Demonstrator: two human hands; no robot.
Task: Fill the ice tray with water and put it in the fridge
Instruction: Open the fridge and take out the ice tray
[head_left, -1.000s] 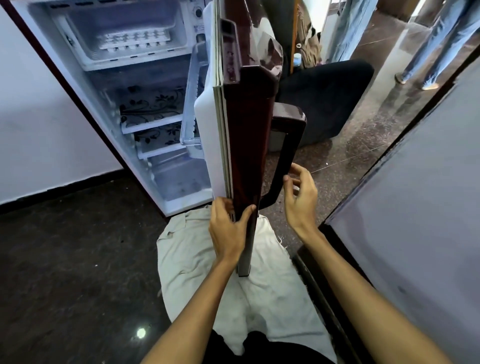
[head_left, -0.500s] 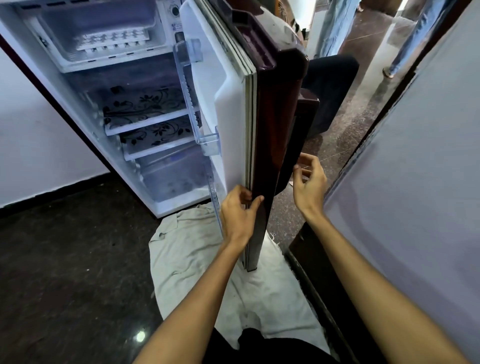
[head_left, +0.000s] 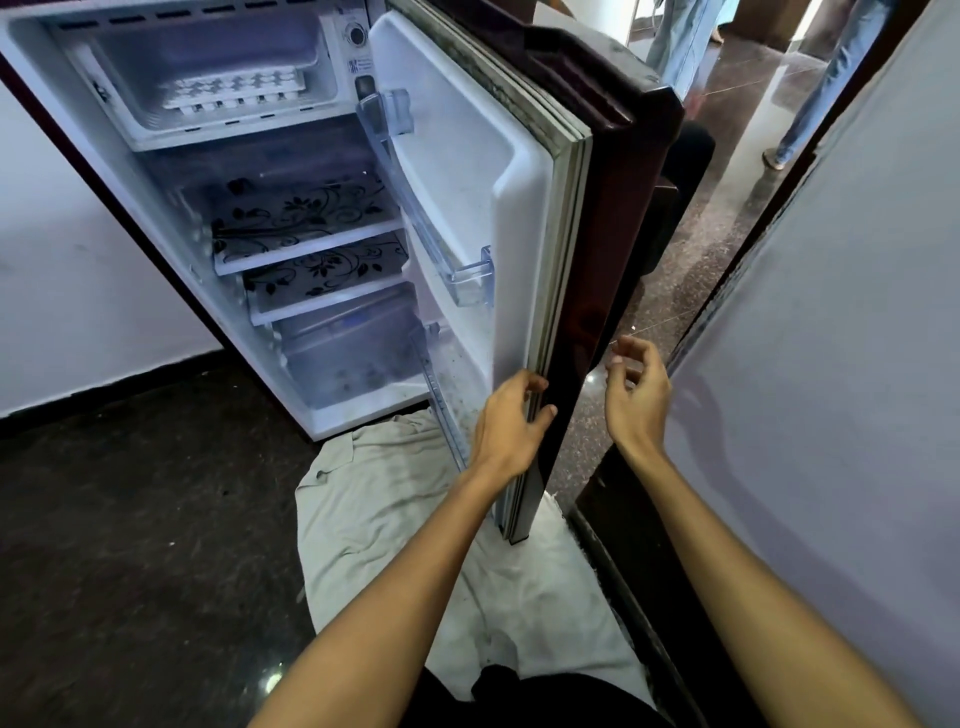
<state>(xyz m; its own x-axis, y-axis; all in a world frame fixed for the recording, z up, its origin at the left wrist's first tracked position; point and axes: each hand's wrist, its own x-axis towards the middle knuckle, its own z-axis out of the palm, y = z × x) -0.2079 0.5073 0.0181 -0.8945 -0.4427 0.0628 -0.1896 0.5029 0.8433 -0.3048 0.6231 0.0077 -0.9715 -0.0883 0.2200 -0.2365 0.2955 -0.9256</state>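
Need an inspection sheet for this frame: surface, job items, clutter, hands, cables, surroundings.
Surface: dark speckled floor.
Job's things: ice tray in the freezer compartment; fridge door open.
Clutter: pale cloth on the floor under the door.
Hands: left hand grips the door's edge; right hand free, fingers loosely curled.
Cables: nothing seen.
Surroundings: white wall left, partition right, person's legs beyond.

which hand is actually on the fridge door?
The left hand: it grips the free edge of the fridge door. The right hand is beside the door's outer face, fingers loosely curled, holding nothing.
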